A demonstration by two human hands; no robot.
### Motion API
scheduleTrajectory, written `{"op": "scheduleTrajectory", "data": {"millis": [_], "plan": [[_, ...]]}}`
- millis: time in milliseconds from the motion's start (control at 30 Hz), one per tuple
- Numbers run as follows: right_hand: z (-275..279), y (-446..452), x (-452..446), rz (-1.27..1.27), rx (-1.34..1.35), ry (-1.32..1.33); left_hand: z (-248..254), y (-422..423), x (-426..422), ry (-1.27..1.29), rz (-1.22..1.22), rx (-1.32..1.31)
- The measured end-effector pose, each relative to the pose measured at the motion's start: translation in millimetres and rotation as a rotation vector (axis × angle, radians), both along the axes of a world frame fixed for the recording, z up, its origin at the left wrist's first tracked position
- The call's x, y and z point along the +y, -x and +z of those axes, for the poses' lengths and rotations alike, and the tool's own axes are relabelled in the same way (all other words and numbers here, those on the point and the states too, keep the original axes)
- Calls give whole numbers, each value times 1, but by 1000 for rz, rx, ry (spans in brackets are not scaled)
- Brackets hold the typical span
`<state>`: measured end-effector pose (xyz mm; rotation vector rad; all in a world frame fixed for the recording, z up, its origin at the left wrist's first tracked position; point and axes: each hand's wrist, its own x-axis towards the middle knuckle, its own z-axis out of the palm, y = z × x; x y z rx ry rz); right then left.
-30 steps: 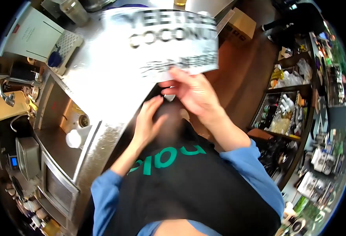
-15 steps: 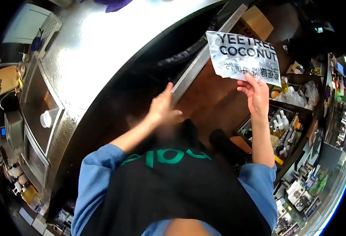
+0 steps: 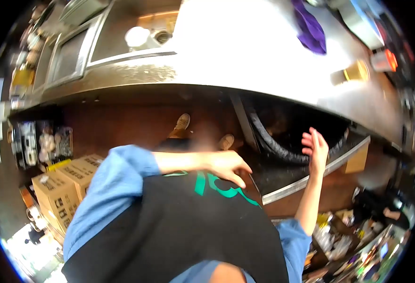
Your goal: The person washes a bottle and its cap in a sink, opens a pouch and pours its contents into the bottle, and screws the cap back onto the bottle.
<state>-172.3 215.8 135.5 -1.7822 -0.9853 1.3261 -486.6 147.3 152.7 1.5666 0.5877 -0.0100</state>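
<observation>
My left hand (image 3: 228, 167) is held in front of my black apron (image 3: 184, 226), fingers apart and nothing in it. Close by on its right is the near corner of a pulled-out, metal-edged compartment (image 3: 292, 187) under the counter. A shiny, crinkled black rim, perhaps a bag's edge (image 3: 275, 148), curves around its dark inside. Over this compartment, my right hand (image 3: 315, 148) is raised with its fingers stretched out, holding nothing. What lies in the dark interior cannot be made out.
The steel counter (image 3: 245, 56) runs across the top, carrying a purple cloth (image 3: 310, 30), an amber cup (image 3: 357, 71) and a white container (image 3: 137, 37). Cardboard boxes (image 3: 56, 193) are stacked at left. A person's shoe (image 3: 183, 121) shows on the brown floor.
The silver coconut packet has left my right hand and is out of sight. My left hand has come off the metal edge. The view has turned left, bringing the boxes in.
</observation>
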Motion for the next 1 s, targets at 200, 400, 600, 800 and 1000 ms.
{"op": "scheduleTrajectory", "data": {"millis": [200, 400, 600, 800, 1000], "plan": [[48, 112, 36, 242, 57, -179, 78, 230, 44, -205, 1382, -71], [85, 295, 74, 421, -28, -277, -8, 433, 150, -629, 966, 465], [116, 395, 100, 387, -125, -276, -54, 446, 223, -374, 546, 108], [116, 410, 114, 290, -138, -234, -58, 422, 224, -538, 635, -38], [102, 410, 182, 206, -215, -245, -49, 411, 223, -549, 694, -103]]}}
